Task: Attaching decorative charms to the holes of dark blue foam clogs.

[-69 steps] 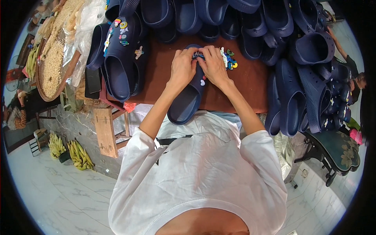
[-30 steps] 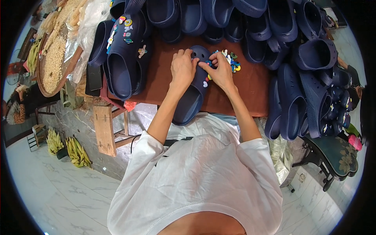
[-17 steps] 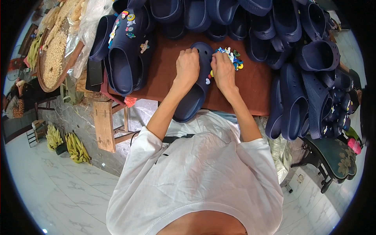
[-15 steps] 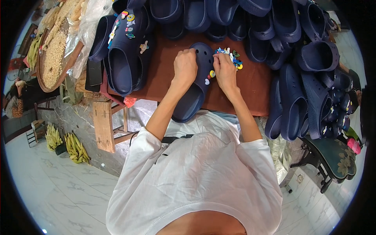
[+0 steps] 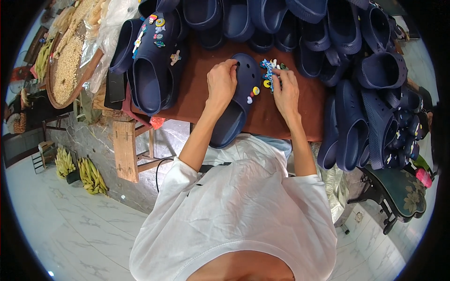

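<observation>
A reddish-brown cloth-covered desk (image 5: 197, 89) carries heaps of plain navy foam clogs (image 5: 356, 70) along its far edge and right side; at the left end lies a navy clog already studded with coloured charms (image 5: 157, 56); beyond it, a round woven tray of pale grain (image 5: 68, 70) sits beside crumpled clear plastic (image 5: 110, 28); bunches of yellow bananas (image 5: 91, 175) rest on the pale marble floor (image 5: 61, 225); a dark floral-painted stool (image 5: 405, 194) stands at the right.
</observation>
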Demonstrator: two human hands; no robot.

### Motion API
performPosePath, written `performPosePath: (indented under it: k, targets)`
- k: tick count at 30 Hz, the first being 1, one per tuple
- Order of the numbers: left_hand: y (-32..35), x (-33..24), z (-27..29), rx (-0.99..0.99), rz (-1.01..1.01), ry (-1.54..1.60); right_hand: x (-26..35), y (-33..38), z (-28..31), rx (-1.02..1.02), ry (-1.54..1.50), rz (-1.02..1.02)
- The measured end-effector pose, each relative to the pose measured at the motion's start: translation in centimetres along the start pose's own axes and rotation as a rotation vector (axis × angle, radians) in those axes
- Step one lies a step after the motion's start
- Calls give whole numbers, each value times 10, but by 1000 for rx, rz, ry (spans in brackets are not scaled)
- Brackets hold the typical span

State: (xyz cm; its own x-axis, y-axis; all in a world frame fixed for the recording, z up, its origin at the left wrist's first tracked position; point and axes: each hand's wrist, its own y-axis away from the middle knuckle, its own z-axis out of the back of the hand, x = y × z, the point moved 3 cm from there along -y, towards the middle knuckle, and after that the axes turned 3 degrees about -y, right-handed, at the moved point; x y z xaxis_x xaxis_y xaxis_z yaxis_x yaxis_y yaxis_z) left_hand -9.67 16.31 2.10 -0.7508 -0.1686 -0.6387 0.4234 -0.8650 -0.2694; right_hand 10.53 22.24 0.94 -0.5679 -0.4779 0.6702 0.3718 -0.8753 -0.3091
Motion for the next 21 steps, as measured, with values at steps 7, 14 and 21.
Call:
performPosePath:
  k: [7,14,21]
  targets:
    - [12,-49,-1,265,135,493,45,11,6,150,-540,-98]
    - [15,-54,-7,302,46,460,35,9,-1,147,-480,-58]
    - [22,-35,26,10,-152,93,-17,2,4,-94,-124,-14]
